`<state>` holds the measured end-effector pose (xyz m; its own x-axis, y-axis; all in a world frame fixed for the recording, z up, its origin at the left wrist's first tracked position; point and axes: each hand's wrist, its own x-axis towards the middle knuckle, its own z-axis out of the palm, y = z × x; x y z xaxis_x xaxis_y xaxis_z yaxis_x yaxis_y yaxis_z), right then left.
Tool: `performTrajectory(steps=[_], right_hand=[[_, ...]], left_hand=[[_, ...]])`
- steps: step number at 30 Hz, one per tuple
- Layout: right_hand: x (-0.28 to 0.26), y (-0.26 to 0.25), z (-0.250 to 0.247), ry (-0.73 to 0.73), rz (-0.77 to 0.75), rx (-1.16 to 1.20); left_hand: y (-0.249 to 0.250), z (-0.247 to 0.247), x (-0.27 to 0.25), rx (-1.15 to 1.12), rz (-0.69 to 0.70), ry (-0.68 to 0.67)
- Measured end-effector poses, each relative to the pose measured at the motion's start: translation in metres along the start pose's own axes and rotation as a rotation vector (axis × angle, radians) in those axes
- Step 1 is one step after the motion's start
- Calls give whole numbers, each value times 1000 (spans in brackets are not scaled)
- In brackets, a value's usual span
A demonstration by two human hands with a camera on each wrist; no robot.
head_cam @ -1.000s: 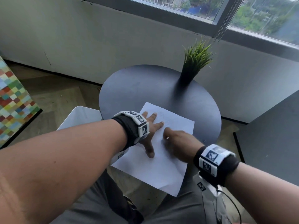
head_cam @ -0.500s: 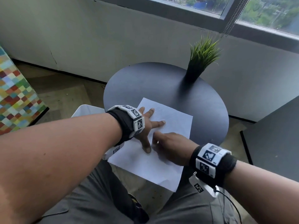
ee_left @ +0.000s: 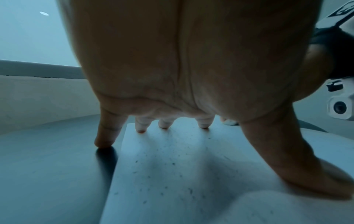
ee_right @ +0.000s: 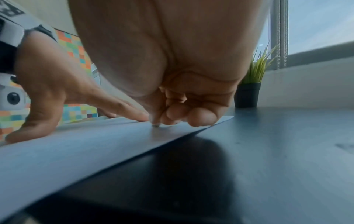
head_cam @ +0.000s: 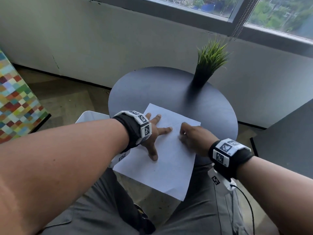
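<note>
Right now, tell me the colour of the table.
The table is black; the head view shows it best.

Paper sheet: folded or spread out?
Spread out: the paper sheet lies flat under the left hand, no fold visible, near end overhanging the round table.

Your left hand faces palm down, arched up on its 5 straight, splayed fingers, with the thumb swung out toward you. Your right hand sits just beside it, fingers curled under, tips pressed down. Your bare left forearm and right forearm reach forward and converge.
</note>
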<state>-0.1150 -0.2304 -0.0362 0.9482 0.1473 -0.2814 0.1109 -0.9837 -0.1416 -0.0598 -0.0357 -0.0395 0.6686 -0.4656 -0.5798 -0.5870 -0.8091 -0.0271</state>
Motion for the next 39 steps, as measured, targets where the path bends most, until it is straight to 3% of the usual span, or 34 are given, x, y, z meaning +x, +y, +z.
performTrajectory(steps=[2,6,11,15,17,20,22,30,35,39], right_hand=[[-5,-4,2,10,-40,-31],[-31,-34,15,-156,-332,-25],[-7,3,-4,4,-10,-13],[-30,-35,9,-133,-268,-22],[-30,-35,11,-136,-269,4],[-8,-2,4,-36,19,95],[-2,10,0,6,130,148],[-9,4,5,22,79,89],[-30,-21,12,-94,-226,-9],[-14,5,-4,-6,9,-15]], left_hand=[[1,0,2,7,-5,-5],[3,-2,3,31,-3,-5],[2,0,3,12,8,1],[2,0,4,20,3,4],[1,-1,3,3,8,-2],[1,0,2,-49,9,5],[4,2,2,-93,1,31],[15,5,-5,-127,-15,97],[15,4,-2,-84,0,94],[17,0,1,-79,-7,58]])
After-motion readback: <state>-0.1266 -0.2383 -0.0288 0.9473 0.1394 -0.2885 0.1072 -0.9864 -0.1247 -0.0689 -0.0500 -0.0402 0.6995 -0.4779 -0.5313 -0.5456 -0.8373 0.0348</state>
